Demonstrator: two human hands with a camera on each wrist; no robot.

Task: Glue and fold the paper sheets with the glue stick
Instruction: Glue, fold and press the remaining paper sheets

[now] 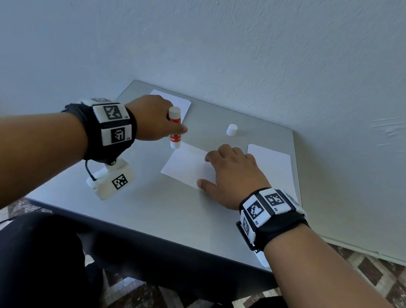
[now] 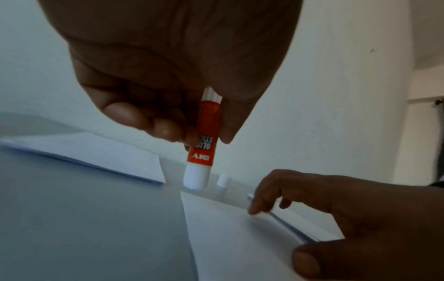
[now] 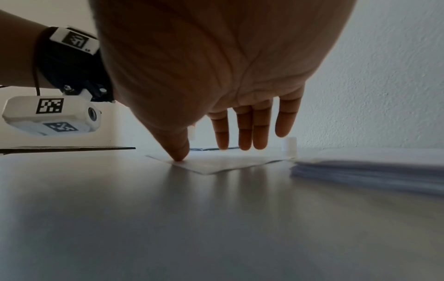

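A single white paper sheet (image 1: 185, 165) (image 3: 223, 163) lies in the middle of the grey table (image 1: 158, 214). My left hand (image 1: 156, 118) (image 2: 168, 106) grips a red and white glue stick (image 1: 174, 128) (image 2: 204, 142), uncapped, tip down just above the sheet's far left corner. My right hand (image 1: 230, 175) (image 3: 216, 121) rests on the sheet's right side with straight, spread fingers; its thumb (image 3: 179, 152) presses the near edge. The glue stick's white cap (image 1: 232, 129) (image 2: 223, 180) (image 3: 289, 144) stands alone behind the sheet.
A stack of white sheets (image 1: 272, 163) (image 3: 370, 171) lies to the right of my right hand. Another paper pile (image 1: 178, 103) (image 2: 96, 152) sits at the table's far left, against the wall (image 1: 244, 39). My dark-clothed legs (image 1: 28, 259) are below the near table edge.
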